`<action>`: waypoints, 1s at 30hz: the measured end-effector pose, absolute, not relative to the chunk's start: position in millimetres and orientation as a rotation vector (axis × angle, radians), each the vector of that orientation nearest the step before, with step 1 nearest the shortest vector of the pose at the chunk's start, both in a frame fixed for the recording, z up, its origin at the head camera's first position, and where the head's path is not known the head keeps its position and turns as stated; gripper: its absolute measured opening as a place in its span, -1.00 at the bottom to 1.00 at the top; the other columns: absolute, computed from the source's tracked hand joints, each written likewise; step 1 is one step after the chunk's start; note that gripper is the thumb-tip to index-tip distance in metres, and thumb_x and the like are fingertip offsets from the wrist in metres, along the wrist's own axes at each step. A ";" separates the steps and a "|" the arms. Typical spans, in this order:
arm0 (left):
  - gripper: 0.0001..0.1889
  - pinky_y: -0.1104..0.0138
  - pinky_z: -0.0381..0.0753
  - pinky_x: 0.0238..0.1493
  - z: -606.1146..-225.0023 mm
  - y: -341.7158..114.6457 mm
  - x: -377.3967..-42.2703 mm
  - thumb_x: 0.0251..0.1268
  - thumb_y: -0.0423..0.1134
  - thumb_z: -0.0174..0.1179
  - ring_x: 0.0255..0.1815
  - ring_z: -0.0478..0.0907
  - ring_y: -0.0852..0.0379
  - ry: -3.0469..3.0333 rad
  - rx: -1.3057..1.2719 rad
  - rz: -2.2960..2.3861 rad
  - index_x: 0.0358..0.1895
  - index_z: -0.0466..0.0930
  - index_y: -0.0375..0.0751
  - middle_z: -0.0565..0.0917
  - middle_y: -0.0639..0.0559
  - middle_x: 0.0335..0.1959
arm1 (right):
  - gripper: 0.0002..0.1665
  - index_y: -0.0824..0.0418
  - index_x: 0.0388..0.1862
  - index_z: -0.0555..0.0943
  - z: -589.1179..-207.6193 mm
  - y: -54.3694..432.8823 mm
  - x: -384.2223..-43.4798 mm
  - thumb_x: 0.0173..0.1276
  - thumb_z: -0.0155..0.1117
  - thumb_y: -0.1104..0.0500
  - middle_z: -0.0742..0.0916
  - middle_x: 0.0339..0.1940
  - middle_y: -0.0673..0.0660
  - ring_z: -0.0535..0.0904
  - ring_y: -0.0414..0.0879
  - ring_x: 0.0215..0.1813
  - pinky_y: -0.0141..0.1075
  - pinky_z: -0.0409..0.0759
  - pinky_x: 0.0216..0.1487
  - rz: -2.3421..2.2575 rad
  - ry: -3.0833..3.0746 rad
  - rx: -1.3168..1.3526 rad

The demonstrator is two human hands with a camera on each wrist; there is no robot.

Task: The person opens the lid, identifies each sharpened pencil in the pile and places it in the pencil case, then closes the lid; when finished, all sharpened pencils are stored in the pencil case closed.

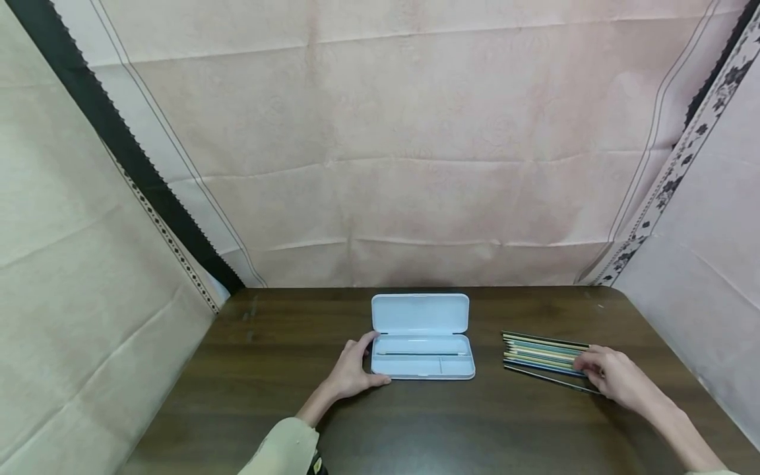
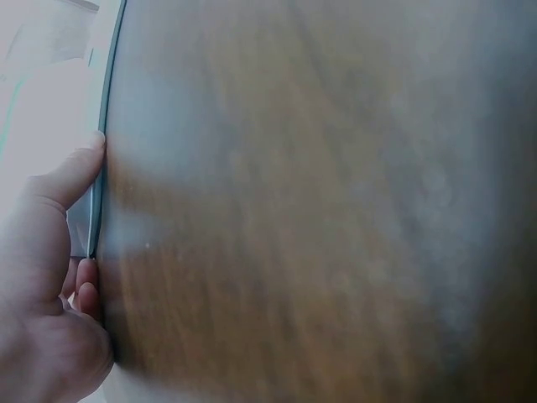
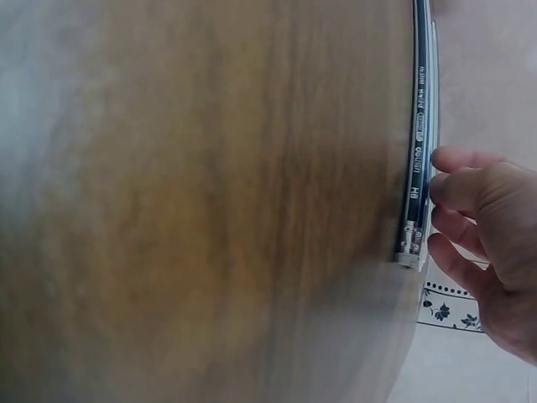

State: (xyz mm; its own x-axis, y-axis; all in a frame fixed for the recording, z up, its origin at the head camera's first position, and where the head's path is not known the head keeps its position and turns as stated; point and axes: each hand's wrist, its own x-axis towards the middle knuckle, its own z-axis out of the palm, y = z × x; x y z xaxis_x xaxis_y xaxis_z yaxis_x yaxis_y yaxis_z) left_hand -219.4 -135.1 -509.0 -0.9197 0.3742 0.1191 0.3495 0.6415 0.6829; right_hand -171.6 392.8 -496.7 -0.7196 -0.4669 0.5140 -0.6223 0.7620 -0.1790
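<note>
Seen from the head, the left hand (image 1: pixel 350 373) grips the left end of an open blue pencil case (image 1: pixel 424 379), one pencil (image 1: pixel 421 353) lying lengthwise inside. Well off to the right, the row of pencils (image 1: pixel 537 356) points roughly sideways at the case, the right hand (image 1: pixel 614 373) at its far end. The left wrist view shows the thumb on the case's edge. In the right wrist view, curled fingers reach a dark HB pencil (image 3: pixel 419 126); whether they're pinching, I can't tell.
</note>
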 end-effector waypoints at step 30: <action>-0.02 0.11 0.47 -0.03 -510.3 -135.4 -221.2 -0.02 0.02 0.57 0.03 0.36 0.01 2.832 0.636 1.150 0.47 0.25 -0.15 0.45 -0.11 0.05 | -0.48 0.06 -0.40 0.65 -495.8 393.7 -175.4 -0.18 0.46 0.63 0.50 -0.49 -0.30 0.36 -0.43 -0.45 -0.33 0.43 -0.49 0.502 -2.589 0.824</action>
